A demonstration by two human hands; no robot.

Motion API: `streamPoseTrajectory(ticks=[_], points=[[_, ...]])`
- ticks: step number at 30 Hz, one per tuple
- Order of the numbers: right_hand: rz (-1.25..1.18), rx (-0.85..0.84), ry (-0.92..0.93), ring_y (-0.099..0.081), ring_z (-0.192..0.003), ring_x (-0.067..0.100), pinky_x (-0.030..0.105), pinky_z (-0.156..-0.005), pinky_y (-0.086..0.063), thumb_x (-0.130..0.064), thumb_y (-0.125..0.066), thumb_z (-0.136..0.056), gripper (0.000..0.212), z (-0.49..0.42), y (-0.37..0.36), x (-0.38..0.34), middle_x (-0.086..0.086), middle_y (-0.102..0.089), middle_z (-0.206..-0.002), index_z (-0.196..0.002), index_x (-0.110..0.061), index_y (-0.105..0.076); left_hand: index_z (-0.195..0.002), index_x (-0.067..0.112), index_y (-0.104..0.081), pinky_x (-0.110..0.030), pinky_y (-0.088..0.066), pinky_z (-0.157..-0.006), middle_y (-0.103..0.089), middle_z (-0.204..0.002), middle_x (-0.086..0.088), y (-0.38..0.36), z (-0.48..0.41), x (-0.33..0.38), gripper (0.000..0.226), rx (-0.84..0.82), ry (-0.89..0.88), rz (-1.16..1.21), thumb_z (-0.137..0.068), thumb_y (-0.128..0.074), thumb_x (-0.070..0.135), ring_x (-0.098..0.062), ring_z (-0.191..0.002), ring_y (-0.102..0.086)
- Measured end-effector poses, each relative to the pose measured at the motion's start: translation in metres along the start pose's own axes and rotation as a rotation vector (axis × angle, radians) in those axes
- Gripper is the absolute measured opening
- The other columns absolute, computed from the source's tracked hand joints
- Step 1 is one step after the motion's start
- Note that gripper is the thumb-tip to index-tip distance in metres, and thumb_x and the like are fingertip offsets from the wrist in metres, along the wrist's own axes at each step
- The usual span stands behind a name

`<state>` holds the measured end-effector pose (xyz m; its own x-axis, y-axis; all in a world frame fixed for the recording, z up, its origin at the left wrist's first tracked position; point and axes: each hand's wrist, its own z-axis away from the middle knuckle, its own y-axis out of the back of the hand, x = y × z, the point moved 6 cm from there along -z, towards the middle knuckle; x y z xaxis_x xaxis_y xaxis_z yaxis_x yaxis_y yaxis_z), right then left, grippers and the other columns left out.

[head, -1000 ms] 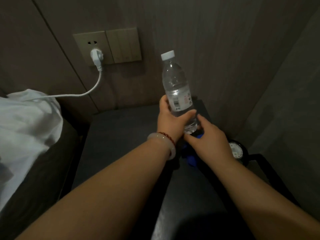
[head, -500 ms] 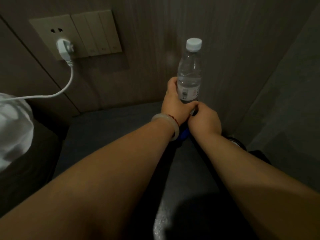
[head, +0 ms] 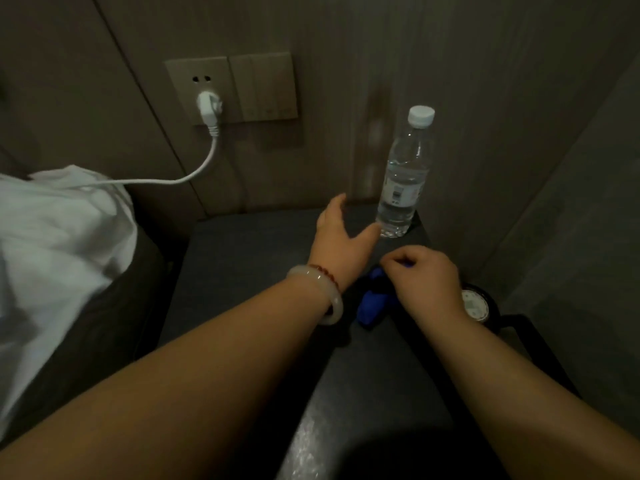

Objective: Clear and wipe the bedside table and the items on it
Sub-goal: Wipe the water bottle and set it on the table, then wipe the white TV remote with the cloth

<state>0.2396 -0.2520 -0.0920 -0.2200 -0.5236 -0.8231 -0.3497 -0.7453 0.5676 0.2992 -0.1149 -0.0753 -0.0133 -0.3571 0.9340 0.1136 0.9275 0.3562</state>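
Note:
A clear water bottle point(head: 403, 181) with a white cap stands upright at the far right corner of the dark bedside table point(head: 249, 258). My left hand point(head: 341, 237) is open just left of the bottle's base, fingers spread, the thumb tip close to it. My right hand point(head: 427, 275) is closed on a blue cloth point(head: 372, 304), which lies bunched on the table under it.
A white plug point(head: 209, 107) sits in the wall socket, and its cable runs left to the white bedding point(head: 59, 237) on the bed. A round black item with a white face point(head: 478, 304) lies by the table's right edge. Walls close in behind and on the right.
My left hand has set the bottle down at the far right corner and let go. My right hand has left the bottle's base and drawn back to the blue cloth.

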Motion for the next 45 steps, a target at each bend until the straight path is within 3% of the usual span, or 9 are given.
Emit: streamPoseTrajectory(ticks=[6, 11, 19, 23, 29, 32, 35, 41, 45], points=[[-0.165, -0.296, 0.129, -0.065, -0.073, 0.001, 0.019, -0.069, -0.05, -0.011, -0.069, -0.08, 0.011, 0.076, -0.062, -0.054, -0.009, -0.071, -0.077, -0.079, -0.019, -0.076, -0.105, 0.019, -0.069, -0.003, -0.039, -0.082, -0.063, -0.105, 0.004, 0.078, 0.099, -0.034, 0.018, 0.05, -0.074, -0.26, -0.094, -0.056, 0.019, -0.007, -0.096, -0.059], [-0.242, -0.446, 0.225, -0.064, -0.07, 0.001, 0.016, -0.064, -0.049, -0.009, -0.069, -0.08, 0.014, 0.139, -0.115, -0.099, -0.005, -0.072, -0.075, -0.076, -0.021, -0.075, -0.094, 0.025, -0.073, -0.018, -0.048, -0.079, -0.071, -0.091, 0.009, 0.16, 0.157, -0.039, 0.019, 0.132, -0.048, -0.386, -0.092, -0.055, 0.017, -0.002, -0.084, -0.062], [-0.259, -0.543, 0.355, -0.063, -0.07, 0.001, 0.016, -0.062, -0.047, -0.012, -0.066, -0.082, 0.012, 0.213, -0.172, -0.176, -0.007, -0.071, -0.076, -0.078, -0.019, -0.075, -0.105, 0.021, -0.07, -0.024, -0.043, -0.085, -0.069, -0.098, 0.001, 0.269, 0.216, -0.035, 0.021, 0.245, -0.163, -0.713, -0.089, -0.057, 0.016, -0.014, -0.093, -0.06], [-0.219, -0.552, 0.357, -0.062, -0.076, 0.001, 0.006, -0.062, -0.043, -0.017, -0.068, -0.084, 0.01, 0.226, -0.184, -0.187, -0.011, -0.07, -0.078, -0.078, -0.023, -0.074, -0.107, 0.016, -0.07, -0.041, -0.046, -0.089, -0.064, -0.113, -0.01, 0.308, 0.221, -0.033, 0.028, 0.498, -0.248, -1.038, -0.081, -0.059, 0.02, -0.033, -0.105, -0.055], [-0.168, -0.546, 0.366, -0.06, -0.074, -0.003, 0.002, -0.061, -0.041, -0.019, -0.069, -0.085, 0.011, 0.229, -0.179, -0.186, -0.014, -0.067, -0.077, -0.076, -0.026, -0.071, -0.145, 0.027, -0.03, -0.049, -0.029, -0.109, -0.017, -0.158, -0.018, 0.357, 0.172, -0.06, 0.061, 0.44, 0.165, -1.362, -0.09, -0.051, 0.043, -0.042, -0.139, -0.025], [-0.156, -0.536, 0.359, -0.06, -0.075, -0.002, 0.002, -0.062, -0.041, -0.018, -0.069, -0.084, 0.013, 0.224, -0.172, -0.18, -0.014, -0.067, -0.076, -0.075, -0.027, -0.071, -0.134, 0.022, -0.042, -0.048, -0.042, -0.098, -0.04, -0.144, -0.016, 0.368, 0.157, -0.076, 0.043, 0.365, 0.275, -1.358, -0.094, -0.044, 0.037, -0.04, -0.123, -0.044], [-0.151, -0.512, 0.335, -0.06, -0.073, -0.004, 0.002, -0.062, -0.04, -0.017, -0.069, -0.083, 0.016, 0.215, -0.167, -0.171, -0.016, -0.066, -0.073, -0.072, -0.029, -0.069, -0.108, 0.012, -0.059, -0.049, -0.05, -0.085, -0.056, -0.118, -0.016, 0.37, 0.151, -0.075, 0.025, 0.36, 0.227, -1.351, -0.096, -0.043, 0.026, -0.039, -0.105, -0.051], [-0.274, -0.467, 0.207, -0.062, -0.066, 0.007, 0.024, -0.065, -0.048, -0.026, -0.072, -0.084, 0.014, 0.199, -0.15, -0.16, -0.004, -0.068, -0.069, -0.071, -0.02, -0.071, -0.106, 0.003, -0.067, -0.044, -0.049, -0.086, -0.062, -0.108, -0.018, 0.341, 0.171, -0.03, 0.024, 0.445, -0.081, -1.117, -0.089, -0.056, 0.015, -0.037, -0.098, -0.057], [-0.429, -0.506, -0.015, -0.063, -0.074, 0.012, 0.03, -0.076, -0.05, -0.068, -0.069, -0.071, 0.064, 0.176, -0.131, -0.147, 0.011, -0.07, -0.074, -0.086, -0.006, -0.074, -0.108, 0.006, -0.07, -0.039, -0.047, -0.096, -0.064, -0.122, -0.023, 0.263, 0.206, 0.005, 0.034, 0.423, -0.45, -0.933, -0.081, -0.054, 0.019, -0.038, -0.112, -0.061]])
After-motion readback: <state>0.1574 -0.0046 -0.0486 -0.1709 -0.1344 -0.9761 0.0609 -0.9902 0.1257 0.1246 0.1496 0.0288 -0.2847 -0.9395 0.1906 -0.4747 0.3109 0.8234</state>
